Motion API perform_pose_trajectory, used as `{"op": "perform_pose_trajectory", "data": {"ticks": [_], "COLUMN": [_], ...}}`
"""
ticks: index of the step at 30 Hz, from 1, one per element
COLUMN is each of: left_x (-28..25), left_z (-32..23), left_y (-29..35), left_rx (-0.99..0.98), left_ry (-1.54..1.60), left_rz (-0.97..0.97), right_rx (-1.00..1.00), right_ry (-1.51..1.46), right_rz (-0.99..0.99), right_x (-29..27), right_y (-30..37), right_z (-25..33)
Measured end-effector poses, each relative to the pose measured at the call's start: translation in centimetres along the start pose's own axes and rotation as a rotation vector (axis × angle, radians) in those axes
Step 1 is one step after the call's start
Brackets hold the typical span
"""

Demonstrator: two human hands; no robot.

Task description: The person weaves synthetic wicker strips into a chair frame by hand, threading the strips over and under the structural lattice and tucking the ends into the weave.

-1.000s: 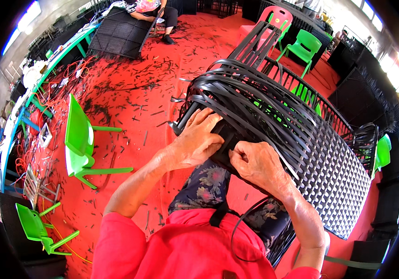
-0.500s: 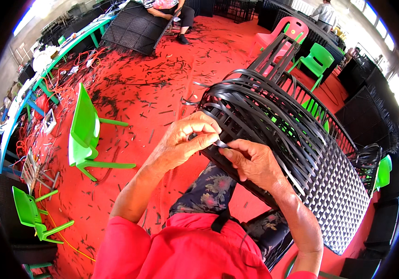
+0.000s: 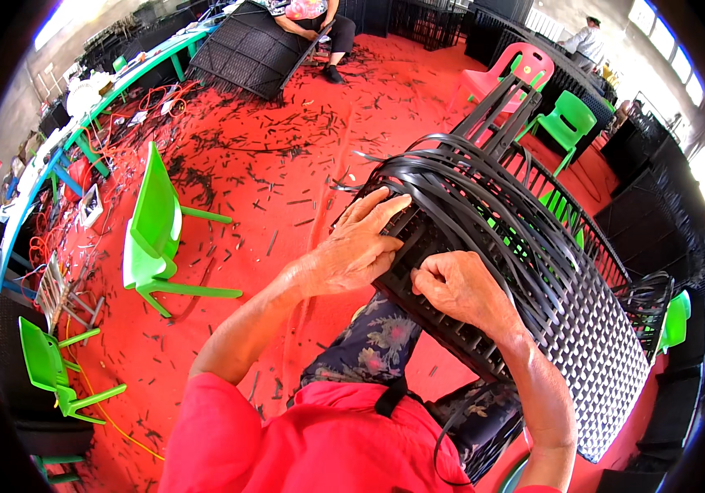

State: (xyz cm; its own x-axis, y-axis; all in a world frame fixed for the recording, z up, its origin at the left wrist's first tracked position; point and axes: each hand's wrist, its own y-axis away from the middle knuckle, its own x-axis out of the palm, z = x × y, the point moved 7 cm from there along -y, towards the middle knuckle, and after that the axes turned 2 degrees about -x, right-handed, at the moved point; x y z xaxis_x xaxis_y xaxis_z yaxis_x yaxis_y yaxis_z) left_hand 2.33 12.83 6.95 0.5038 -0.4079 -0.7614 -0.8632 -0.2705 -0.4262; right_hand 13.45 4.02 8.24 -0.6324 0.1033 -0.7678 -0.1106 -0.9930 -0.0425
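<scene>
A black frame [image 3: 418, 283] lies tilted in front of me, partly covered by a woven section [image 3: 591, 353] of black plastic strips. Loose flat strips [image 3: 459, 185] arch in a thick bundle over its upper part. At the frame's near left edge, my left hand [image 3: 352, 246] rests with its index finger stretched toward the bundle and other fingers partly bent. Just right of it, my right hand [image 3: 467, 289] is closed against the frame, knuckles up. Whatever its fingers pinch, if anything, is hidden beneath them.
Green chairs [image 3: 153, 226] stand to the left, and a pink chair [image 3: 504, 70] is beyond the frame. Strip offcuts litter the red floor [image 3: 278, 214]. A seated person [image 3: 307, 20] holds another black panel [image 3: 245, 53] at the far side. A long turquoise table [image 3: 134, 78] runs along the left.
Both hands were pinching a short strip end together above the frame. Now they are slightly apart and lower; the left fingers have straightened, and the strip end no longer shows.
</scene>
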Motion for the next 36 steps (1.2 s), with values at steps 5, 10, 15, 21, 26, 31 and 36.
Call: {"op": "perform_pose_trajectory", "data": {"ticks": [5, 10, 15, 21, 26, 31, 36], "left_x": [-1.4, -5.1, -4.0, -4.0, -2.5, -2.1, -1.2], "left_z": [0.4, 2.7, 2.3, 2.6, 2.9, 3.4, 4.1], "left_y": [0.2, 1.9, 2.7, 3.1, 3.4, 3.5, 3.5], "left_rx": [0.019, -0.156, -0.284, -0.108, -0.247, -0.264, -0.413], "left_ry": [0.107, 0.543, 0.994, 0.311, 0.27, 0.36, 0.531], "left_rz": [-0.095, -0.373, -0.231, -0.369, -0.296, -0.308, -0.222], "right_rx": [0.164, 0.066, 0.122, 0.174, 0.213, 0.238, 0.255], "right_ry": [-0.104, -0.274, -0.521, -0.4, -0.359, -0.354, -0.468], "right_rz": [-0.079, -0.136, 0.081, 0.079, 0.121, 0.194, 0.194], "right_x": [-0.8, -0.5, 1.5, 0.5, 0.7, 1.1, 1.4], "right_y": [1.3, 0.7, -1.7, -1.5, -1.5, -1.8, -1.7], "right_z": [1.0, 0.4, 2.2, 0.0, 0.3, 0.1, -0.6]}}
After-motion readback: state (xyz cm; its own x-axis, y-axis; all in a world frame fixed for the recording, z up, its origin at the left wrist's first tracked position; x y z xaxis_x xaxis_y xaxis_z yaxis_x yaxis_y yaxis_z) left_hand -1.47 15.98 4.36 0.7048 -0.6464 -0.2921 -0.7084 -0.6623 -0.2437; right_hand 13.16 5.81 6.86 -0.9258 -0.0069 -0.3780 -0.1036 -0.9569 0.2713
